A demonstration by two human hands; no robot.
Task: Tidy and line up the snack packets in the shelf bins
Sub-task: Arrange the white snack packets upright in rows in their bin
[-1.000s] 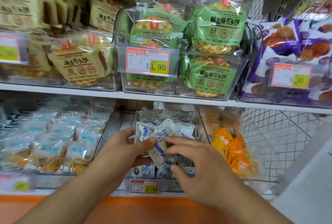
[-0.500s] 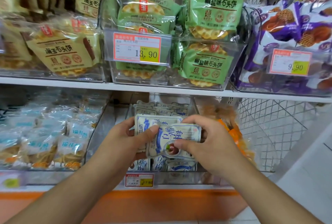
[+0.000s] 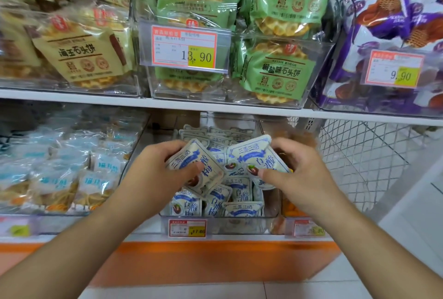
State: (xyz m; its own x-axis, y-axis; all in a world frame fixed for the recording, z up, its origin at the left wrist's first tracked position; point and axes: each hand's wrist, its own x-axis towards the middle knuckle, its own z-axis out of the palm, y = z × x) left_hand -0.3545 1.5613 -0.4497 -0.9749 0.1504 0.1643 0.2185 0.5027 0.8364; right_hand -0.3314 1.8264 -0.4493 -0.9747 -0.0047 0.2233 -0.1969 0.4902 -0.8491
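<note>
Lower shelf, clear bin point(image 3: 273, 212): white-and-blue snack packets point(image 3: 236, 194), loosely stacked. Left hand point(image 3: 153, 176) grips one tilted packet point(image 3: 194, 166); right hand point(image 3: 304, 178) pinches another point(image 3: 259, 157) above the bin. Upper shelf: green biscuit packs point(image 3: 275, 75), price tag point(image 3: 184, 46).

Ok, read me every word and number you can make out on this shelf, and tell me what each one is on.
"13.90": price tag on the green-packet bin.
"9.90": price tag on the purple-packet bin.
"椒盐味石头饼": green packets.
"海玉石头饼": beige packet.
"三蒸三晒": white-and-blue packet pinched by the right hand.
"17.80": lower price tag, barely legible.
Lower right tag and all fine print: too blurred.
</note>
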